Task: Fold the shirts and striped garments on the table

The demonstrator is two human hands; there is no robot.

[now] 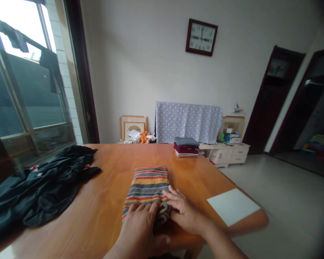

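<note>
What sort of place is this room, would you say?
Most likely a living room in someone's home. A framed wall clock hangs above a low white cabinet cluttered with household boxes, and folded clothes sit on a large wooden table.

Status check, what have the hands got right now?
Left hand and right hand both on the folded striped cloth, at its bunched near edge. Black garment to the left, white sheet to the right, neither touching it.

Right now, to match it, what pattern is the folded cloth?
The folded cloth: grey, yellow, red stripes; head view.
</note>
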